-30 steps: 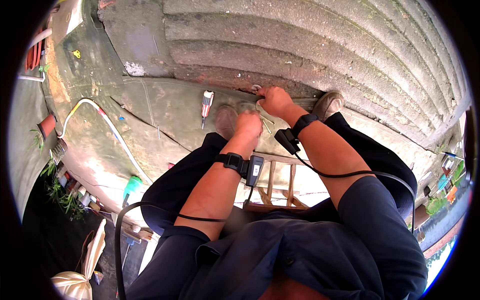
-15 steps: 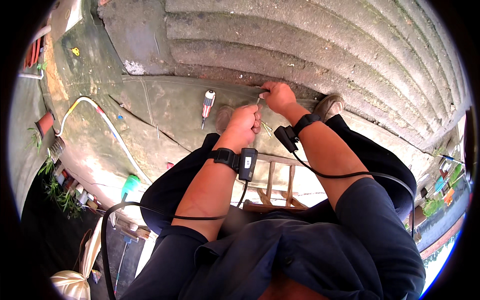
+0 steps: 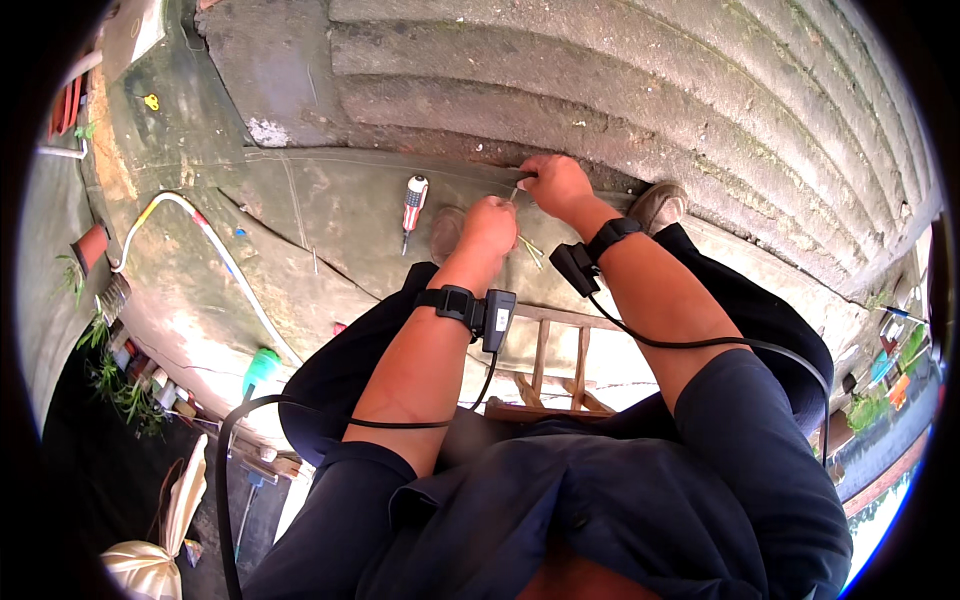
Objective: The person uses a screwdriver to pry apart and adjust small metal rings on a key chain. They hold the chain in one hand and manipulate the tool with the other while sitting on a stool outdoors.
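Observation:
My left hand [image 3: 490,228] is closed, its fingers pinched on the near end of a thin, pale stick-like piece [image 3: 515,192]. Just beyond it and to the right, my right hand [image 3: 560,188] is closed at the far end of that piece. Its exact kind is too small to tell, and the fingers hide most of it. On the ground beside my left hand lie a few thin yellow-green strips [image 3: 532,252]. A screwdriver [image 3: 414,208] with a red, white and dark handle lies farther left, its tip toward me.
My shoes [image 3: 658,208] stand on either side of my hands. Ridged concrete steps [image 3: 600,90] rise ahead. A wooden stool [image 3: 540,365] is beneath me. To the left are a white hose [image 3: 225,260] and a green plastic thing [image 3: 262,368]. Black cables [image 3: 690,346] run from my wrists.
My left hand has moved slightly up and away from me, nearer the right hand's fingers. The right hand has shifted a little up and left. The screwdriver has stayed put.

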`<action>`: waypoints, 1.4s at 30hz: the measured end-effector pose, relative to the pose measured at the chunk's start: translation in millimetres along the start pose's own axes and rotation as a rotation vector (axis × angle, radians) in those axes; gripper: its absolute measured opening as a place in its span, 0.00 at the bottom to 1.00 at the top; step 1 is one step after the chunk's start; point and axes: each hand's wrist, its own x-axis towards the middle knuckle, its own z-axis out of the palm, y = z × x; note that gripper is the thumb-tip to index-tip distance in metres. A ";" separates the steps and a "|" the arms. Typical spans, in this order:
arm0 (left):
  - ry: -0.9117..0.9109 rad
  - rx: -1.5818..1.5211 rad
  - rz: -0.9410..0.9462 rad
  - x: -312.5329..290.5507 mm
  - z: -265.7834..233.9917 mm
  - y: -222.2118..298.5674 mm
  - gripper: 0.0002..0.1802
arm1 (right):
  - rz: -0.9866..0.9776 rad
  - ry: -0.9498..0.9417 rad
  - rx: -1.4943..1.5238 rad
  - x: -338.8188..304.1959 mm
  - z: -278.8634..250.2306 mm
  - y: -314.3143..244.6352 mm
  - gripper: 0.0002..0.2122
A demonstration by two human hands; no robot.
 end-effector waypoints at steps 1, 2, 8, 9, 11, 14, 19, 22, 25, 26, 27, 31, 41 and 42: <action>-0.006 -0.021 -0.002 2.6 0.1 -0.3 0.09 | 0.021 0.010 -0.018 -0.7 -0.8 -2.7 0.13; -0.015 -0.040 -0.002 3.8 1.2 2.5 0.08 | 0.044 0.024 -0.036 -1.5 -2.0 -3.3 0.12; 0.047 -0.272 -0.147 14.8 11.9 9.9 0.07 | -0.155 0.478 -0.178 -13.6 -0.5 7.4 0.07; 0.041 -0.292 -0.156 16.8 12.4 10.0 0.07 | -0.116 0.414 -0.177 -16.9 0.1 7.0 0.07; 0.031 -0.333 -0.172 20.7 12.8 10.5 0.07 | -0.039 0.284 -0.174 -21.7 2.3 6.0 0.09; 0.013 -0.384 -0.185 25.0 13.1 12.1 0.07 | 0.011 0.145 -0.171 -24.5 9.4 2.1 0.09; 0.034 -0.431 -0.223 30.4 15.5 11.3 0.08 | 0.072 -0.029 -0.089 -26.0 14.2 -3.2 0.13; 0.044 -0.421 -0.220 32.3 15.4 9.9 0.08 | 0.109 -0.057 0.007 -17.7 18.5 3.8 0.16; 0.050 -0.401 -0.224 31.3 17.3 10.0 0.08 | 0.136 -0.125 0.037 -11.2 16.0 9.5 0.18; 0.054 -0.395 -0.228 30.2 17.0 9.1 0.08 | 0.153 -0.120 0.042 -12.2 15.1 7.3 0.18; 0.065 -0.407 -0.241 28.7 17.2 8.0 0.07 | 0.170 -0.115 0.046 -13.1 13.9 5.2 0.17; 0.115 -0.467 -0.321 15.1 22.3 9.5 0.07 | 0.152 -0.013 -0.034 -15.0 8.2 3.1 0.17; 0.121 -0.522 -0.330 24.3 25.6 -6.1 0.05 | 0.079 -0.008 -0.193 -19.4 9.5 -4.1 0.17; 0.123 -0.518 -0.318 23.9 26.2 -6.1 0.05 | 0.090 0.000 -0.179 -18.9 8.4 -5.2 0.16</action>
